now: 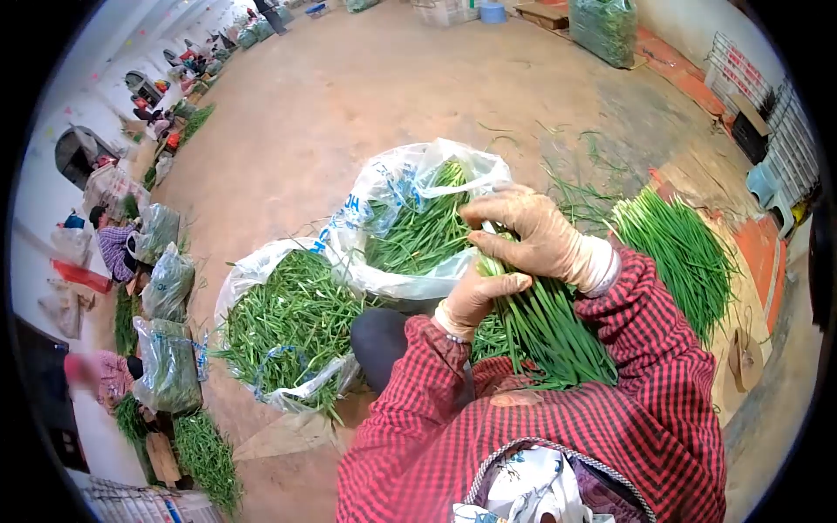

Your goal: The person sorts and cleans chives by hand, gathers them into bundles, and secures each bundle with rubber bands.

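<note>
A bunch of long green stalks lies across my lap, its pale ends up between my hands. My left hand, gloved, is wrapped round the bunch from below. The gloved right hand is closed over the pale ends, fingers bent and pointing left. Just beyond them stands an open clear plastic bag with green stalks inside. To its left is another open bag, heaped with loose short greens. On the right a large pile of stalks rests with its white ends pointing away.
Filled bags and piles of greens line the left wall, where several people sit. A person stands far off. Cardboard, a blue stool and crates are at the right. Loose stalks litter the floor.
</note>
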`<state>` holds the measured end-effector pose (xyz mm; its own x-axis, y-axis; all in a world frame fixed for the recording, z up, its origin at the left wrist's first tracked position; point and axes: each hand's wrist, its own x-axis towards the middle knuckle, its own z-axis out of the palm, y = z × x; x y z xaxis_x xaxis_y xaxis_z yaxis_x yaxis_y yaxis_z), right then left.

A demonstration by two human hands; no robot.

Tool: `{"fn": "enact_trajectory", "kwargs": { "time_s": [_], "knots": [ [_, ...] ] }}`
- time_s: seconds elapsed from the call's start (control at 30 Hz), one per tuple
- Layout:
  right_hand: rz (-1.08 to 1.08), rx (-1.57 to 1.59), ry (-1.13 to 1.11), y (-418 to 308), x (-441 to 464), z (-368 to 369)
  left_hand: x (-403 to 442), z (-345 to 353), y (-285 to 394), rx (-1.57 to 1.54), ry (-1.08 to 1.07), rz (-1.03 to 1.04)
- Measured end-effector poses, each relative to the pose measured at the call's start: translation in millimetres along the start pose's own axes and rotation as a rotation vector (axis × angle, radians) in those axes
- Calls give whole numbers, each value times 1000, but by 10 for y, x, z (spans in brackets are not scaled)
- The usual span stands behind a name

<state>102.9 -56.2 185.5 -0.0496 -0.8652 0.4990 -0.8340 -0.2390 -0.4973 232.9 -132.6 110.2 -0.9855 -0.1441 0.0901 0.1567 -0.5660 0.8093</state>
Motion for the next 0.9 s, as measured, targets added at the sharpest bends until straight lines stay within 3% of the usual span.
{"fn": "enact_trajectory", "kwargs": {
  "time_s": [0.1,0.2,0.33,0.4,0.47,0.53,0.6,0.67,0.73,0.8,0.9],
  "knots": [
    [45,145,-53,39,-110,22,9,-87,-149,-69,8,19],
    [30,256,-176,109,-200,-32,4,-147,-221,56,78,100],
    [-58,107,-197,38,-286,-75,-10,-142,-207,36,53,94],
    [-111,-200,-241,-79,-304,-63,9,-83,-232,-113,91,72],
    [-70,-107,-146,-38,-323,21,13,-53,-208,-24,88,89],
    [16,56,-76,59,-308,88,21,40,12,20,189,-85],
    [95,364,22,172,-390,230,114,-74,76,42,307,157],
    [452,625,-256,160,-519,149,16,-136,459,62,421,262],
    [339,598,-450,446,-834,277,-131,-405,811,97,448,384],
    [592,442,-583,605,-1182,265,-316,-662,1098,-64,387,472],
    [823,65,-758,1082,-1704,247,-568,-849,1392,-69,504,586]
  ]
}}
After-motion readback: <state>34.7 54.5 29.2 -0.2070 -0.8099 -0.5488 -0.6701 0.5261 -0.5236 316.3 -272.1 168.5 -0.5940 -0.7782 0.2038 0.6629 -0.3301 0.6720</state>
